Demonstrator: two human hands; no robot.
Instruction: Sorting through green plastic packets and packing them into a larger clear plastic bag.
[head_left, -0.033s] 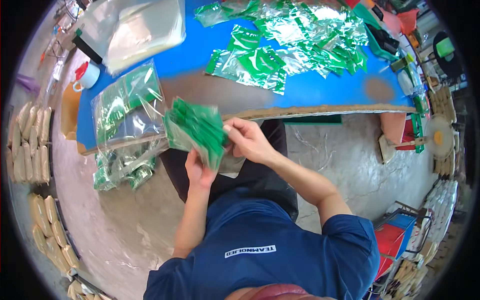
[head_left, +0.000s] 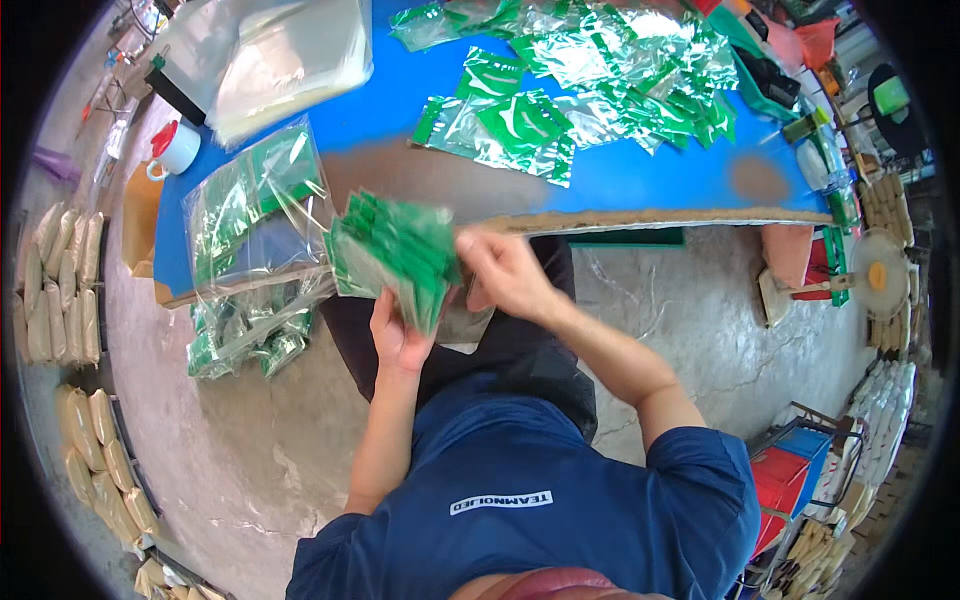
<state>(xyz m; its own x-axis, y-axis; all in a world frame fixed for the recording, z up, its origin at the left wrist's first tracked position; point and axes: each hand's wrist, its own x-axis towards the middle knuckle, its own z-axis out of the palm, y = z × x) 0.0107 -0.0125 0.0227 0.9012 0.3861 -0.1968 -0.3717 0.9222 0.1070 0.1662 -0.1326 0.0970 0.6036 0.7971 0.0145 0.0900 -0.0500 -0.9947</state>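
At the far left, well apart from the left hand, tan packages (head_left: 65, 290) lie in stacked rows. Nearer, beyond the left hand and to its left, a white mug (head_left: 180, 153) with red at its top stands by the left edge of the blue table (head_left: 620, 190). Left of the hands, a clear bag (head_left: 285, 225) with green packets inside lies on the table's left end, and bagged green packets (head_left: 270, 345) show below the table edge. Farther beyond the left hand, large clear plastic sheets or bags (head_left: 295, 70) lie in a pile.

The left hand (head_left: 400, 340) holds a fanned bunch of green packets (head_left: 395, 250) from below, its thumb against the near side; the bunch is up in front of the person, close to the table's near edge. Just right of it, the right hand (head_left: 505, 272) is blurred, its fingers bent and close together by the bunch's edge; whether they grip a packet cannot be told.

Beyond the right hand, green and silver packets (head_left: 610, 70) lie heaped on the table. Well to its right stands a fan (head_left: 880, 277).
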